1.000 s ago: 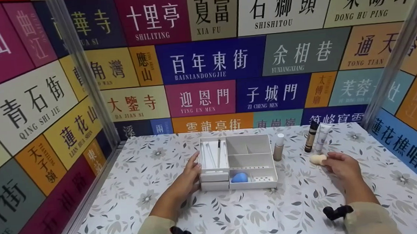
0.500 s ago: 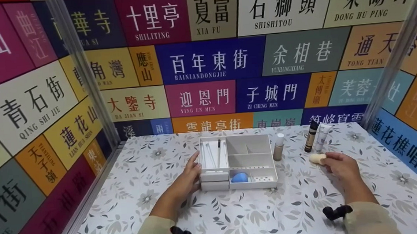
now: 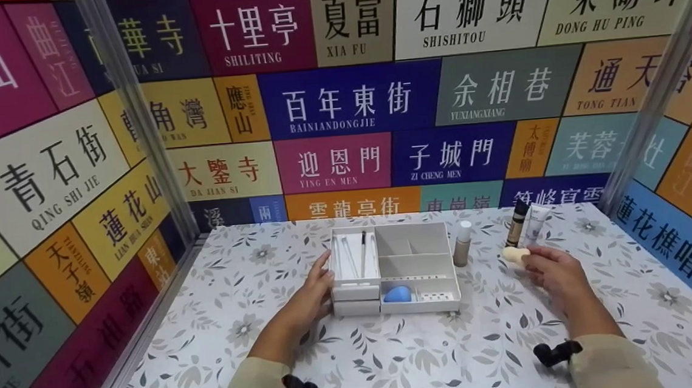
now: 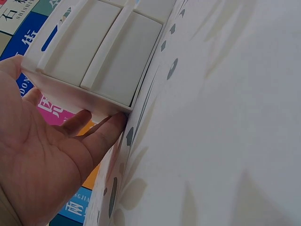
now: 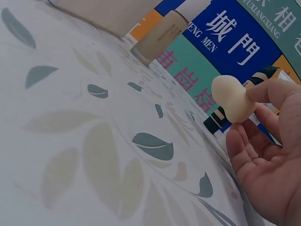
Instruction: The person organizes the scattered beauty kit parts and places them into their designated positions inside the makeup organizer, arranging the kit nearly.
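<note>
Head view, left to right: left hand (image 3: pixel 304 297) is at 9 o'clock on the white box (image 3: pixel 359 307), fingers loosely spread and touching its side. Blue sponge (image 3: pixel 397 294) sits inside, around 6. Small bottle (image 3: pixel 462 247) stands just outside at 3. Further out that same way, right hand (image 3: pixel 557 273) has the cream sponge (image 3: pixel 514 254) pinched in its fingertips, black-and-tan tube (image 3: pixel 515 231) at the sponge's 12, white tube (image 3: pixel 537 223) at 1.

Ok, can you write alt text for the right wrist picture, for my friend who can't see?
A right hand pinches a cream, gourd-shaped sponge over a leaf-patterned table. Partly hidden behind the sponge is a bottle with dark ends; a beige bottle stands to the left.
</note>
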The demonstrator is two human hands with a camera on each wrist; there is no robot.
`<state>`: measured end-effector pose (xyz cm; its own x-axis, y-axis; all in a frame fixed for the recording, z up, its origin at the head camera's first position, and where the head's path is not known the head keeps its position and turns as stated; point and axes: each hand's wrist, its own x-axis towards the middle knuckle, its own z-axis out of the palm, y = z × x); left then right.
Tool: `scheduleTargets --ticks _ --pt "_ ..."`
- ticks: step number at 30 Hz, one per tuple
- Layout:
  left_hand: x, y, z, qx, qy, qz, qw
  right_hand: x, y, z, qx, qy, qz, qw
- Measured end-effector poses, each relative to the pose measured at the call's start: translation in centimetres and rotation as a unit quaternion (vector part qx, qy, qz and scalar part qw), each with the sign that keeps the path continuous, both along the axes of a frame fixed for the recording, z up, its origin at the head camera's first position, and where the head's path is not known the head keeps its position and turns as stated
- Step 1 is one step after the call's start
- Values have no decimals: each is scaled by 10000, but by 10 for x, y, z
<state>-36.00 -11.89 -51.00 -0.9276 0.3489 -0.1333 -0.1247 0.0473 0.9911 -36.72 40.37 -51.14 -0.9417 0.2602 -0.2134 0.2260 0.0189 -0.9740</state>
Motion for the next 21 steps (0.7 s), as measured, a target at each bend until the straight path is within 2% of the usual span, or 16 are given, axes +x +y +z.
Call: scheduleTargets --ticks 6,9,16,21 --pt "0 0 1 -19 -30 31 10000 2 -12 2 -725 318 771 9939" --pt "1 0 1 -59 -7 46 10000 3 -20 3 -885 478 929 9906" --pt "1 -1 1 -148 -23 73 9999 5 -42 10 -829 775 1255 9856" --pt "0 -1 0 -53 1 58 10000 5 -62 14 -693 1020 1517 9807"
